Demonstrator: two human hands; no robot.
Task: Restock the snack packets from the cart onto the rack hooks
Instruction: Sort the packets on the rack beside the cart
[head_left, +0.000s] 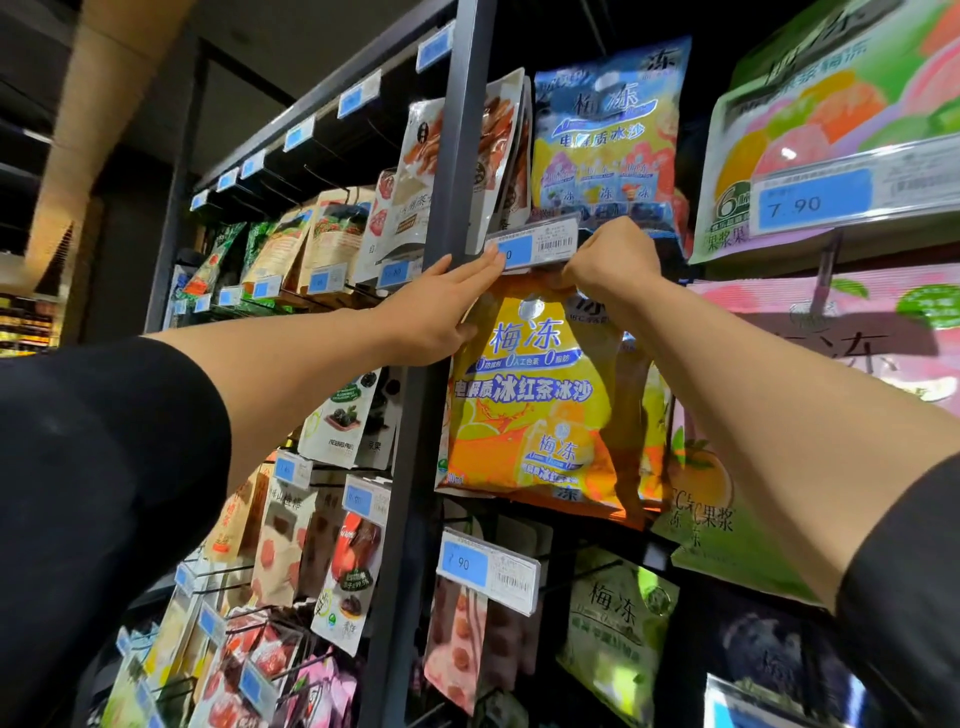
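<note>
Left hand (441, 306) fingers straight, flat on the price tag (531, 244), thumb against orange packet (540, 400); packet hangs under the tag on the rack (457, 130); right hand (613, 260) pinches packet's top edge

Single head-worn wide-angle view, tilted upward, close to a snack rack (415, 364); both forearms reach in from seven and four o'clock toward centre, at arm's length.

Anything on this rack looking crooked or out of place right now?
Only the orange packet both hands are hanging: it tilts, with its bottom right corner lower, not yet settled under the price tag. The left hand steadies its edge; the right hand pinches its top. No visible damage.
</note>
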